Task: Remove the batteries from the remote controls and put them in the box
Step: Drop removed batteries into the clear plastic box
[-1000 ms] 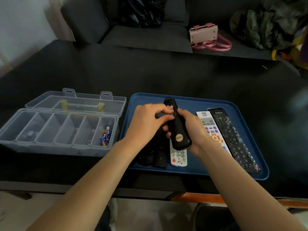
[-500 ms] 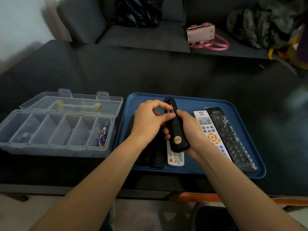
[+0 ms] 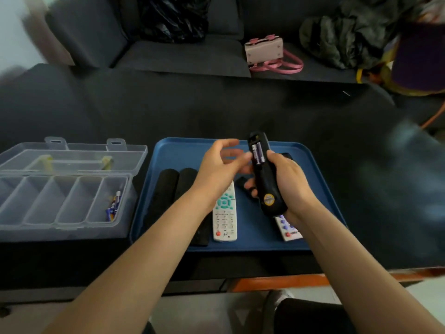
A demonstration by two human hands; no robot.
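My right hand (image 3: 289,186) grips a black remote (image 3: 266,182) held back-side up over the blue tray (image 3: 168,150). Its battery compartment is uncovered and two purple batteries (image 3: 257,154) show inside. My left hand (image 3: 221,167) hovers just left of the compartment with relaxed fingers, the thumb tip next to the batteries, holding nothing. The clear compartment box (image 3: 60,227) stands open at the left, with several batteries (image 3: 114,206) in its rightmost compartment.
On the tray lie two black remotes (image 3: 166,191), a white remote (image 3: 225,213) and another white remote (image 3: 289,229) partly under my right wrist. A small black piece (image 3: 240,183) lies beneath the held remote. A sofa with a pink bag (image 3: 265,50) is behind the table.
My left hand was pinching the top of the black remote's back; now it has let go and opened. The compartment stands uncovered with the batteries showing.
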